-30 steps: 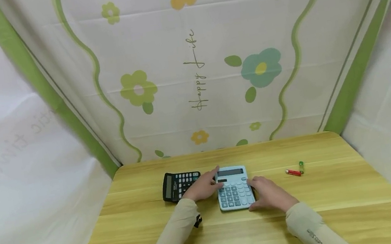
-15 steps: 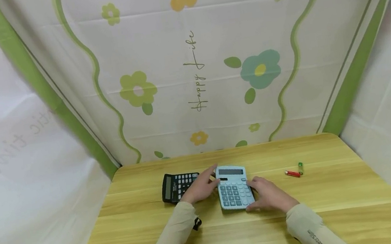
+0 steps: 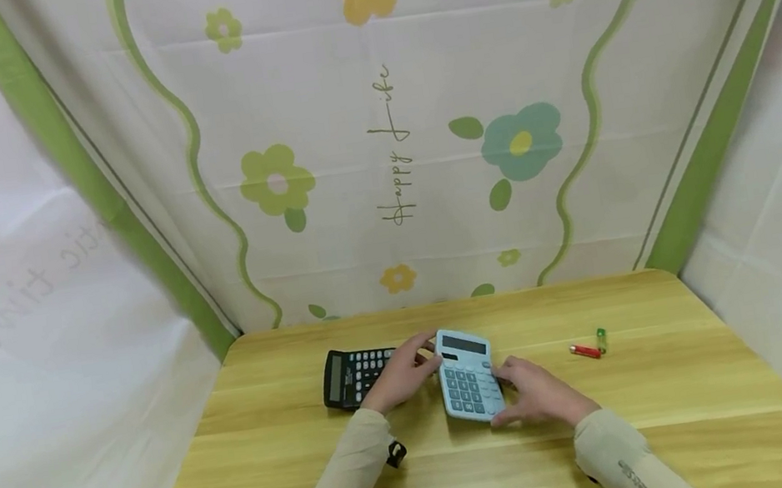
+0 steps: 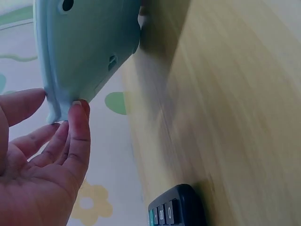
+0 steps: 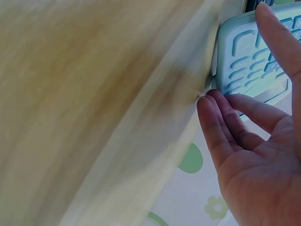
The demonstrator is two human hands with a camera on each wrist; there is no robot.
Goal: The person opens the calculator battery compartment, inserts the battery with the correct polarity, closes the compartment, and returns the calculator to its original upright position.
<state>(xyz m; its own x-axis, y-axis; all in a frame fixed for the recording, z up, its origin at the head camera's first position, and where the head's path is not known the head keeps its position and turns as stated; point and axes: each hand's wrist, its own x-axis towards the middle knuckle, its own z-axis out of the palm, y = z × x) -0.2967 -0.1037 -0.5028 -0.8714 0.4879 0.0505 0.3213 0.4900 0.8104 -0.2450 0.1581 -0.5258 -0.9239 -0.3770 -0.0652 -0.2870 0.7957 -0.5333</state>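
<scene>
A light blue calculator [image 3: 466, 376] is tilted above the wooden table, its left side raised and its right side low, keys facing up. My left hand [image 3: 399, 376] pinches its upper left edge, thumb on the key side and fingers behind. The left wrist view shows the calculator's plain back [image 4: 89, 47]. At the lower right edge my right hand [image 3: 540, 393] holds it, with the thumb at the near corner and the fingertips along the side. A black calculator [image 3: 337, 377] lies on the table beside my left hand, which partly covers it.
To the right on the table [image 3: 688, 402] lie a small red stick-like thing [image 3: 585, 351] with a silver end and a small green see-through thing [image 3: 601, 340]. Behind the table hangs a white flowered curtain [image 3: 313, 78], with more cloth at both sides.
The light blue calculator has gone from lying nearly flat to tilted, its left side lifted by my left hand. My right hand stays at the right edge, shifted slightly left.
</scene>
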